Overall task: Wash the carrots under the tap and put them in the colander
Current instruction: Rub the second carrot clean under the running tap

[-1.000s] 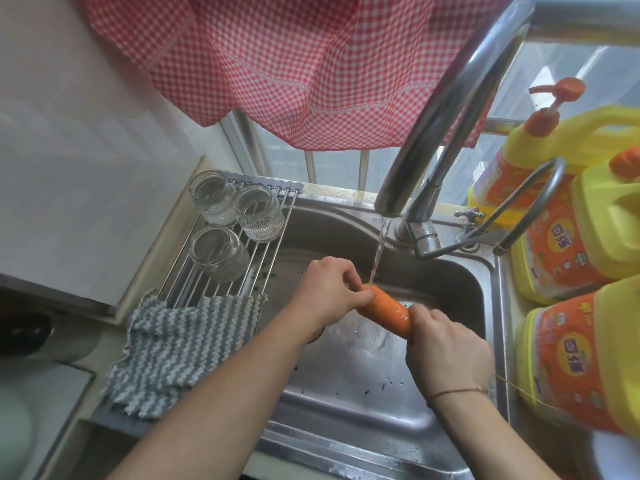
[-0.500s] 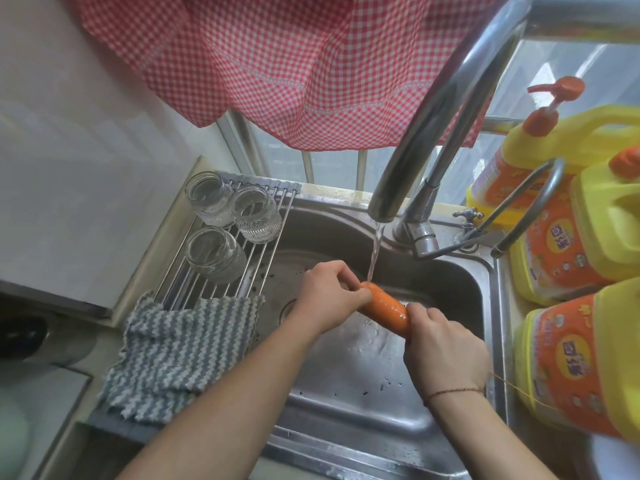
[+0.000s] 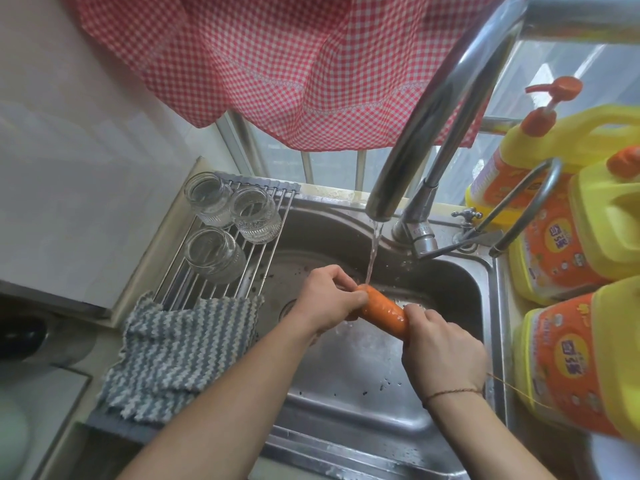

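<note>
Both hands' grip (image 3: 330,297) (image 3: 445,351) on smooth wet carrot (image 3: 382,311), steel sink (image 3: 346,403).

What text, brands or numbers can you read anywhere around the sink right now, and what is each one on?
Yellow plastic detergent jug, nearest: orange label with a round yellow logo holding two characters, too blurred to read.
Yellow plastic detergent jug, middle: same logo, blurred; small print unreadable.
Yellow pump-top detergent bottle, rear: label print too blurred to read.
Steel tap base: faint engraved marking, too small to read.
Nothing else carries text.
</note>
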Motion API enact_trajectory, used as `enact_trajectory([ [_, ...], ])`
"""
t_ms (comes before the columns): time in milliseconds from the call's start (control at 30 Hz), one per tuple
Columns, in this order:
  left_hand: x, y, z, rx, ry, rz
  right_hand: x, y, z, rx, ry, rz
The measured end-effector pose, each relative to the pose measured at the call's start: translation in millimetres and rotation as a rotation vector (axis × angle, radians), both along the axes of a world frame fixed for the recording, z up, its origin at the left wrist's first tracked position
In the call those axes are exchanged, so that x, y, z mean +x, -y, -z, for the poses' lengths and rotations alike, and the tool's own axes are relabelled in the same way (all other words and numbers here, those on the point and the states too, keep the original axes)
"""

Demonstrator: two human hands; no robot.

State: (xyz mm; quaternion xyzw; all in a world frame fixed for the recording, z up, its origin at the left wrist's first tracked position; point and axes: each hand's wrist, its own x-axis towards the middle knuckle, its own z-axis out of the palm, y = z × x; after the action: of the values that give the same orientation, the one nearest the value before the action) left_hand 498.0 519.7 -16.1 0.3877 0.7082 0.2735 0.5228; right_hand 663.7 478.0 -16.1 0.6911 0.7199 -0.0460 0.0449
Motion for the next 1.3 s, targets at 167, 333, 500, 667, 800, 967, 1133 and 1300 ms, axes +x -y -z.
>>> enact_trajectory([
  [167,-4,4,0,0.032,0.155,-0.061,2,-1,-3,-0.043,-0.060,0.004],
  [333,-10,11,4,0.100,0.104,0.047,1,0,-9,-0.110,-0.107,0.015],
  [500,-6,12,5,0.125,-0.182,0.117,-6,3,-12,-0.166,-0.026,-0.016],
  [667,-13,11,0,0.200,-0.257,0.200,-4,3,-14,-0.154,-0.059,-0.012],
  [800,-20,10,-3,0.243,-0.303,0.299,-4,2,-15,-0.164,-0.082,-0.006],
  [967,-21,8,-1,0.277,-0.313,0.351,-3,1,-15,-0.221,-0.099,-0.002],
  [1133,-23,5,3,0.236,-0.365,0.424,-3,1,-17,-0.237,-0.056,-0.044],
  [1300,-17,0,0,0.231,-0.392,0.396,-6,1,-19,-0.237,-0.050,-0.057],
])
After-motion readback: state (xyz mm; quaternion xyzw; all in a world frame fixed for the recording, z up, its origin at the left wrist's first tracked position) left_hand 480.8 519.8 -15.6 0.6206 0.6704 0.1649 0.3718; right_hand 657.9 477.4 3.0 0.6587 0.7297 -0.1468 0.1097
